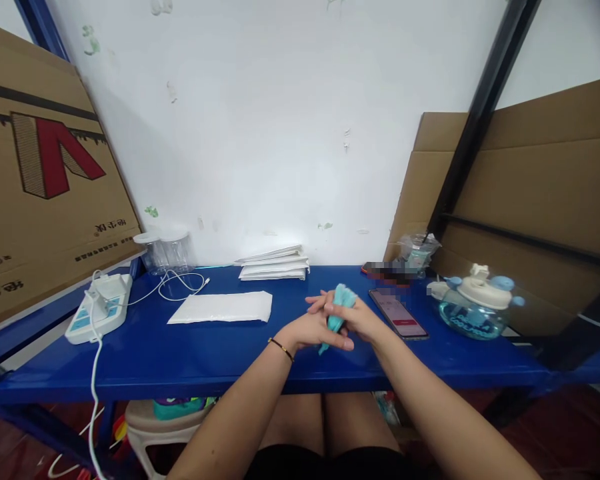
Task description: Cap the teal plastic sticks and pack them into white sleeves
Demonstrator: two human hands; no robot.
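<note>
A crumpled light-blue cloth [344, 298] is squeezed between my two hands above the front part of the blue table. My left hand [311, 329], with a dark beaded bracelet at the wrist, is closed around the lower side of the cloth. My right hand [359, 316] grips it from the other side, its fingers overlapping the left ones. A thin end of the cloth hangs below the hands, and a bunched end sticks out on top. Much of the cloth is hidden by the fingers. Just right of my right hand lies a smartphone [399, 315] with its screen lit.
On the blue table [190, 363] lie a flat white packet [223, 308] and a stack of white packets [274, 263]. A power strip [101, 307] with white cables and clear jars [169, 252] stand left. A blue-tinted bottle [475, 310] stands right. Cardboard [545, 180] flanks the table.
</note>
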